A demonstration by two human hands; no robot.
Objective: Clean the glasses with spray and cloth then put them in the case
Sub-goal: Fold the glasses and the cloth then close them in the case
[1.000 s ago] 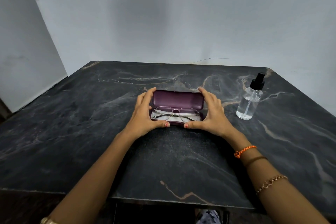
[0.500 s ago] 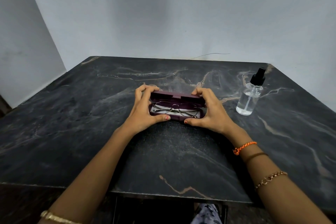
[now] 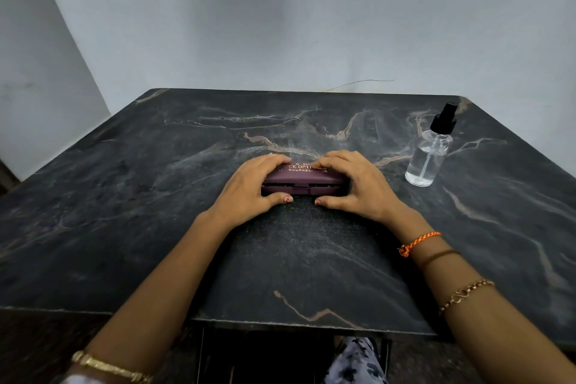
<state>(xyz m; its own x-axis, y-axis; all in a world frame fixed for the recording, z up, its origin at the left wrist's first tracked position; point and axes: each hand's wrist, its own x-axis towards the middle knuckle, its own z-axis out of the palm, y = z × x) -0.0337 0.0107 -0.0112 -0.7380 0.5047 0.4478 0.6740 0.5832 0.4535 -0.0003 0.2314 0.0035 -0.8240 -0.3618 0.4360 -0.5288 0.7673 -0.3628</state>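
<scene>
We see the left hand [image 3: 249, 187] and the right hand [image 3: 358, 184] clasped around the two ends of the maroon case [image 3: 304, 179], fingers laid over the lid and thumbs set against the near front edge. The case lies flat on the table [image 3: 156, 196], near its middle, with the lid down; a thin dark seam shows along the front, and gold lettering on the lid is partly covered by the fingers. The glasses are not visible; we cannot tell from this view what the case contains. The table is a dark slab with pale veins, set into the corner of two plain grey-blue walls [image 3: 280, 25]. To the right of the right hand, apart from it, a clear spray bottle [image 3: 428, 153] with a black nozzle stands upright, partly filled with clear liquid. The right forearm carries an orange thread band [image 3: 417, 243], a dark band and a chain bracelet [image 3: 467, 293]; the left wrist carries a gold bangle [image 3: 109, 368]. The near table edge runs across below the forearms; the surface left of the left hand and behind the case is bare.
</scene>
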